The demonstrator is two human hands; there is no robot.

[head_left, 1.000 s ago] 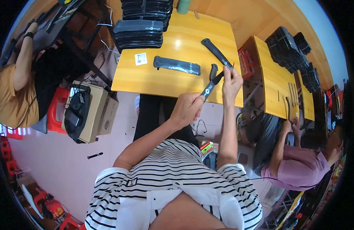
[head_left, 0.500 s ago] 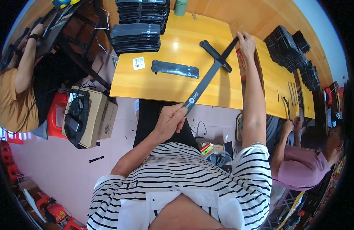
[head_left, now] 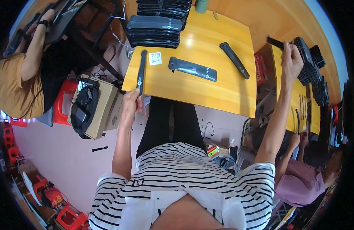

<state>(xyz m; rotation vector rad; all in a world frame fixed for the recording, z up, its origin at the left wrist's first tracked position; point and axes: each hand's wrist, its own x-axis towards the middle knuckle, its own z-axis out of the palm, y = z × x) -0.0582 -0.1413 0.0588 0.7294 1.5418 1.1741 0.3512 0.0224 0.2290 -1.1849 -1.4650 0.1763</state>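
Gripping black strap [head_left: 142, 69] by near end in left hand [head_left: 131, 103], at left of yellow table [head_left: 207, 36]; clasping dark strip [head_left: 275, 41] in right hand [head_left: 292, 61], right of table.

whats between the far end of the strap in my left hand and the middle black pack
In the head view, a white label lies between the strap and the middle black pack.

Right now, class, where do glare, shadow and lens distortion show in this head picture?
In the head view, a bright glare spot on the yellow table, and a paler sheen on the flat black packet; in the head view, a soft shadow band near the table's right edge; in the head view, black corners, and the pale wall at upper right curving along the rim.
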